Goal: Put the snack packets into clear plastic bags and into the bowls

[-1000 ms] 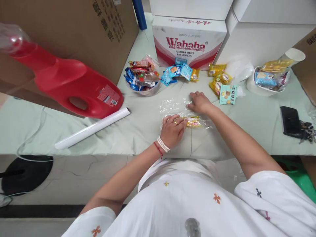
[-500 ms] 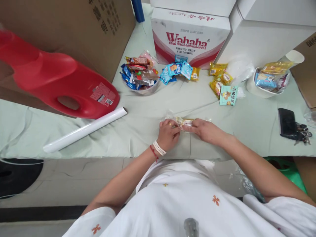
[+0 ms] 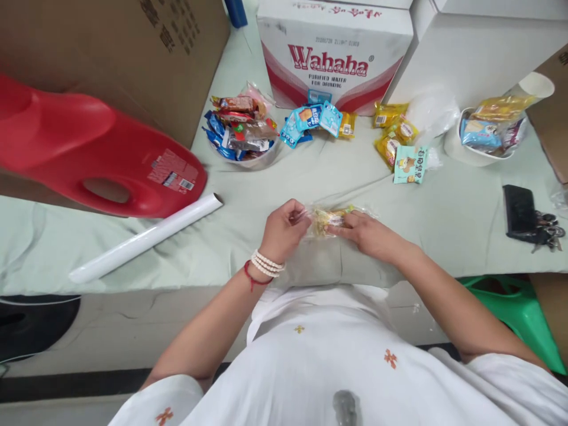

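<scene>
A small clear plastic bag with yellow snack packets inside (image 3: 331, 216) is held just above the pale green tablecloth (image 3: 248, 195) near the table's front edge. My left hand (image 3: 283, 229), with a ring and bead bracelets at the wrist, pinches the bag's left end. The bag's right end is gripped by the closed fingers of my right hand (image 3: 366, 234).
A clear bowl of mixed snacks (image 3: 242, 130), blue packets (image 3: 313, 120), yellow packets (image 3: 390, 136) and a white bowl of snacks (image 3: 486, 136) lie at the back before a Wahaha box (image 3: 332, 59). A red jug (image 3: 97, 160), white roll (image 3: 146, 236), phone and keys (image 3: 523, 213) flank the middle.
The flat clear bag was gathered up round the yellow packets. Both hands closed on its ends and lifted it slightly off the cloth. The view shifted a little downward.
</scene>
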The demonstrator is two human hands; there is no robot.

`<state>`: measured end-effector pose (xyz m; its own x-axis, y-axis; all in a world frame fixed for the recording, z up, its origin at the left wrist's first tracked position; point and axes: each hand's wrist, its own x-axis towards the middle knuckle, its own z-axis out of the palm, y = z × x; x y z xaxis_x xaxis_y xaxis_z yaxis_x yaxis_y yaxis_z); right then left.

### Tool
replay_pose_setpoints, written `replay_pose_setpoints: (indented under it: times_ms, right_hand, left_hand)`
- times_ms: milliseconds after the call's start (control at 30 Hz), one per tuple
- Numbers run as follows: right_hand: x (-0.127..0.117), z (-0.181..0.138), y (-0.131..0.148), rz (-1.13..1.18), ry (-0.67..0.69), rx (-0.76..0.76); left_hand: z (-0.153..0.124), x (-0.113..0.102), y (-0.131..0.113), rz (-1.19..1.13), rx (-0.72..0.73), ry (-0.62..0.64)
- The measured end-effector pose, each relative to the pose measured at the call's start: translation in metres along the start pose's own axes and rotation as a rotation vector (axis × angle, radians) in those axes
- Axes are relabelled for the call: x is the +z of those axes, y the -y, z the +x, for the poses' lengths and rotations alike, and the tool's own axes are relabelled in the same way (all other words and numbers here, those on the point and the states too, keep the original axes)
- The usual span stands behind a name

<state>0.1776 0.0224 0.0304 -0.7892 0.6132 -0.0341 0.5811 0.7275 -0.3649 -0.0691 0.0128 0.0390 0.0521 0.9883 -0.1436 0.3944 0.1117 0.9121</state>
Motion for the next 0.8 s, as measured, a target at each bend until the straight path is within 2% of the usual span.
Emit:
replay_pose_setpoints:
  times_ms: [67, 100, 167, 233, 300, 367, 433, 467, 533, 667, 800]
  right_hand:
    - [0.002, -0.004, 0.001, 0.047, -0.030, 0.021]
    - [0.003, -0.007, 0.002, 0.077, -0.045, 0.026]
    - [0.002, -0.015, 0.004, 0.172, -0.074, 0.010]
    - [0.002, -0.024, 0.003, 0.282, -0.144, 0.022]
    - [0.007, -0.032, -0.002, 0.293, -0.332, 0.196]
    - [0.016, -0.037, -0.009, 0.165, -0.539, 0.485]
    - [0.024, -0.038, -0.015, 0.024, -0.613, 0.676]
    - [0.025, -0.037, -0.017, -0.005, -0.598, 0.702]
    - [0.022, -0.032, -0.013, 0.038, -0.568, 0.683]
    - [0.003, -0.011, 0.014, 0.219, -0.529, 0.557]
    - [0.005, 0.015, 0.034, 0.253, -0.398, 0.377]
  left_hand:
    - [0.001, 0.015, -0.009, -0.128, 0.023, 0.086]
    - [0.003, 0.024, -0.012, -0.113, 0.051, 0.121]
    - [0.004, 0.042, -0.016, 0.068, 0.145, 0.132]
    - [0.004, 0.055, -0.015, 0.354, 0.250, 0.082]
    - [0.001, 0.062, -0.012, 0.588, 0.305, 0.051]
    - [-0.002, 0.063, -0.009, 0.701, 0.320, 0.026]
    - [-0.003, 0.062, -0.007, 0.726, 0.327, -0.036]
    - [-0.002, 0.062, -0.005, 0.720, 0.335, -0.074]
    - [0.000, 0.063, -0.003, 0.690, 0.368, -0.121]
    - [0.009, 0.070, 0.004, 0.627, 0.444, -0.076]
    - [0.016, 0.067, 0.011, 0.451, 0.403, -0.145]
